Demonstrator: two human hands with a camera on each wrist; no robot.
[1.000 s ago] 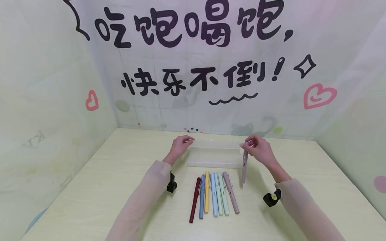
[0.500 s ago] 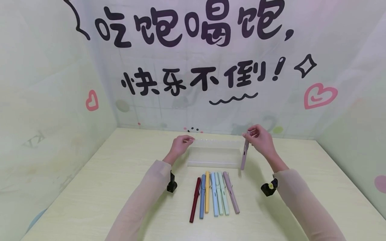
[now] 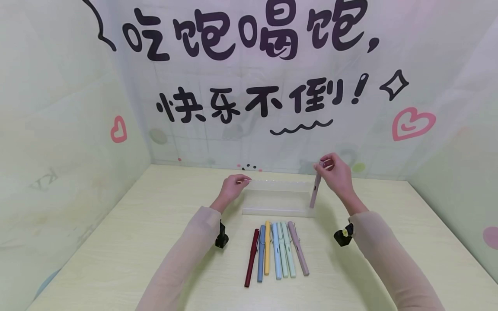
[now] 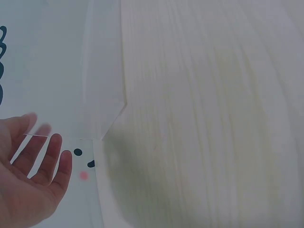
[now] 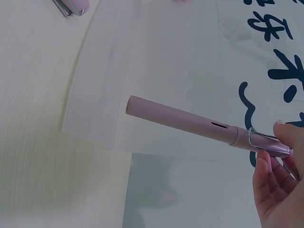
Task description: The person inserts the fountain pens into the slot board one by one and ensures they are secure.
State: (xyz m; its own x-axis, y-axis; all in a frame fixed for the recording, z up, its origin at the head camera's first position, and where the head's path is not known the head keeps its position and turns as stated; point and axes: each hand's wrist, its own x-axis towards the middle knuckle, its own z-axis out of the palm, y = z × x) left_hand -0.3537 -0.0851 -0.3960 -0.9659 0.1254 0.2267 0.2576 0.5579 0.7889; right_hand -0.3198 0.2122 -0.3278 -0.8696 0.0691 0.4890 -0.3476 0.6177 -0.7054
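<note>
A clear, frosted plastic stand [image 3: 278, 199] with a low front lip is upright toward the back of the table. My left hand [image 3: 232, 188] pinches its upper left corner. Through the translucent panel [image 4: 102, 61] in the left wrist view, some of those fingertips show faintly, the other fingers spread. My right hand [image 3: 336, 173] pinches a mauve pen [image 5: 180, 119] by the clip end of its cap. The pen hangs steeply, lower end down, overlapping the stand's right end in the head view, its tip just above the lip.
Before the stand lies a row of several pens: dark red [image 3: 251, 258], blue [image 3: 261, 254], yellow [image 3: 267, 248], light blue [image 3: 276, 251], pale green ones [image 3: 288, 252] and a mauve one [image 3: 298, 248]. A printed backdrop [image 3: 249, 142] rises behind the table.
My right hand has lifted the mauve pen up and away from me, so its lower end went from in front of the stand to above the lip. The left hand has stayed in place.
</note>
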